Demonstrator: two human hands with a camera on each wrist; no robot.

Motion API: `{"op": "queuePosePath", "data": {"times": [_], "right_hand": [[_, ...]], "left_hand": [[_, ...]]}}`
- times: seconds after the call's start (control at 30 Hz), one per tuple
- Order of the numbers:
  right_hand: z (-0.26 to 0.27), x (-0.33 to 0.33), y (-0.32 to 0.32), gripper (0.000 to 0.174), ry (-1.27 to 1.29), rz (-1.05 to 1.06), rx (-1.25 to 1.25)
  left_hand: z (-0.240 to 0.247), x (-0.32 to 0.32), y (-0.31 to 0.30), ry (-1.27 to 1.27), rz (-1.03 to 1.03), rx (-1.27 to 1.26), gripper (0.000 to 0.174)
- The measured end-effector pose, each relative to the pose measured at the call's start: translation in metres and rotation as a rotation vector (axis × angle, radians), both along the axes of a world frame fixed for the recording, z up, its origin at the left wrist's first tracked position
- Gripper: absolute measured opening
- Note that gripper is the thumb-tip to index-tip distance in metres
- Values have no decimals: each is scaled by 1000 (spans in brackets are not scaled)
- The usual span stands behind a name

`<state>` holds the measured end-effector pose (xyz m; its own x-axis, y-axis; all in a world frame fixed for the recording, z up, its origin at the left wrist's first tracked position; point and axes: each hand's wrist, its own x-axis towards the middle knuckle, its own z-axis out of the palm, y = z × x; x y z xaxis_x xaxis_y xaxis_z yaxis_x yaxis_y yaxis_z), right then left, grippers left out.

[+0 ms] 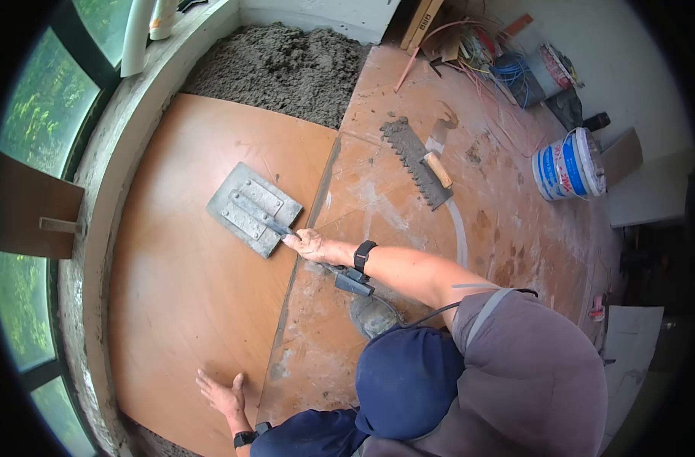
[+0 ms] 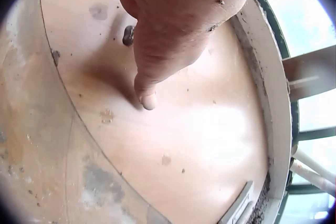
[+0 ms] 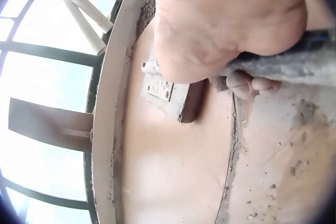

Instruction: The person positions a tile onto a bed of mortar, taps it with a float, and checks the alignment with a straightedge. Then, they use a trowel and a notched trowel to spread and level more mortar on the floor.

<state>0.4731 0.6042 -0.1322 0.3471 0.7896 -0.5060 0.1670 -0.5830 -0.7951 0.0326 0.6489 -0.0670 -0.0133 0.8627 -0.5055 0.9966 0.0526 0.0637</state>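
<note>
My right hand (image 1: 306,244) grips the handle of a flat metal tamper (image 1: 254,209), whose square plate lies on a large curved orange tile (image 1: 188,289). In the right wrist view my fingers (image 3: 247,83) curl round the grey handle (image 3: 294,69), and the plate (image 3: 170,91) sits just beyond them. My left hand (image 1: 220,394) rests flat on the same tile near its front edge, fingers spread. The left wrist view shows one straight finger (image 2: 149,90) touching the tile surface (image 2: 199,145).
A notched trowel (image 1: 421,161) lies on the dusty tiled floor to the right. A blue and white bucket (image 1: 568,165) stands further right. Loose mortar (image 1: 279,68) fills the far bed. A curved wall with windows (image 1: 96,190) bounds the left. Cables and scrap (image 1: 492,57) lie at the back.
</note>
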Motion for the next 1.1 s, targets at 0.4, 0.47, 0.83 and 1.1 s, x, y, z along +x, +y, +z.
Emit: {"op": "queuePosePath", "data": {"times": [0.4,0.47,0.83,1.1], "right_hand": [[124,36,69,48,-127,-90,387],[110,46,68,47,-172,-25,379],[83,66,121,57,-305,295,161],[87,51,141,46,-435,704,280]], "left_hand": [[-40,-61,2,58,103,-74,129],[-45,-69,3,39,77,-61,128],[-42,-61,-5,-20,24,-4,124],[-47,-70,-5,-27,-77,28,118]]}}
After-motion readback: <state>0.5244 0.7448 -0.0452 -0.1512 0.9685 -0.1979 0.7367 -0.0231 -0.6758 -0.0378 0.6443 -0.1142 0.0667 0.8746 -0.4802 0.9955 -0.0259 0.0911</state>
